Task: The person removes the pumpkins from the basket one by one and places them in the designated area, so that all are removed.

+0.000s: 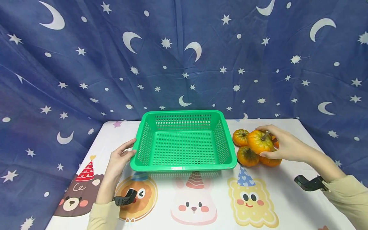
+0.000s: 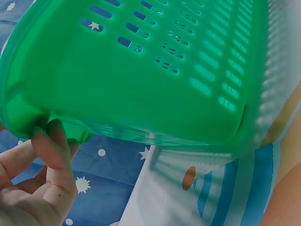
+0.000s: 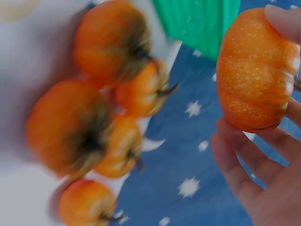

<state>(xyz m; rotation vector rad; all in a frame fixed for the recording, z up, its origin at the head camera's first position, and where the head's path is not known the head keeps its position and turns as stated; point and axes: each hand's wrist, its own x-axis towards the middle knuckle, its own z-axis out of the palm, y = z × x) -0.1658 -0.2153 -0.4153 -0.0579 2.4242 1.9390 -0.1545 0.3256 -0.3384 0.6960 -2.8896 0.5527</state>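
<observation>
A green plastic basket [image 1: 207, 167] with slotted walls stands in the middle of the table, nothing inside it. My left hand [image 1: 117, 161] holds its left rim; in the left wrist view the fingers [image 2: 54, 150] curl up under that rim. To the right of the basket, my right hand [image 1: 290, 146] grips a small orange pumpkin [image 1: 258, 142] between thumb and fingers. The right wrist view shows this pumpkin [image 3: 256, 70] raised off the others. Below and around it several more small pumpkins [image 1: 248, 156] lie clustered on the table, partly hidden by the hand.
A white tablecloth [image 1: 161, 204] with cartoon figures covers the table. Behind it hangs a dark blue curtain [image 1: 161, 73] printed with moons and stars. Black camera mounts [image 1: 309, 183] sit on both wrists.
</observation>
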